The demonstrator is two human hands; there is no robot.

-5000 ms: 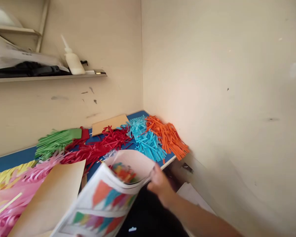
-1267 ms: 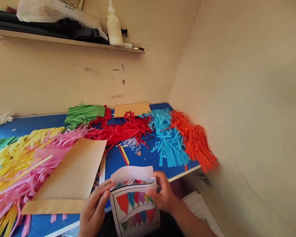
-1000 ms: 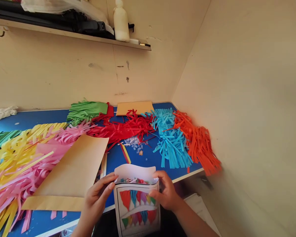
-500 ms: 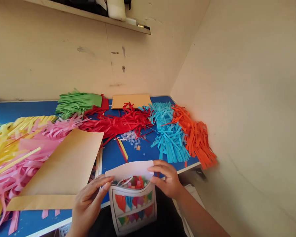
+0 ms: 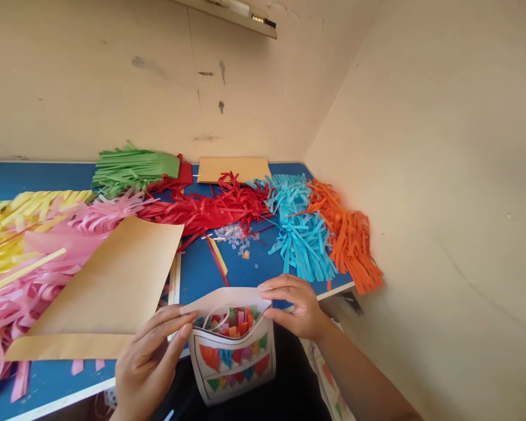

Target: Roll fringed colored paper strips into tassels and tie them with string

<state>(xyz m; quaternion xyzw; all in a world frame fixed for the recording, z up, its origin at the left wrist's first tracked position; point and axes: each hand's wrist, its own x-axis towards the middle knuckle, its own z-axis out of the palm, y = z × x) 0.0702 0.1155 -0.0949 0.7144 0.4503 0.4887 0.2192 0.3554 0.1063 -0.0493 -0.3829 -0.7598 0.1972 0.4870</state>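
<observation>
A white printed packet with colourful bunting pictures on its front hangs between my hands over my lap. Its mouth gapes, and colourful paper pieces and a white loop of string show inside. My left hand pinches the packet's left edge between thumb and fingers. At the right edge, my right hand grips the packet's rim and raised flap the same way.
Across the blue table lie fringed papers: green, yellow, pink, red, light blue and orange. A large brown envelope is left of the packet. Small clear bits lie mid-table.
The packet's mouth is spread wider, showing more of the paper pieces. Both hands still hold it, and the left one sits slightly further left. The view has tilted down a little.
</observation>
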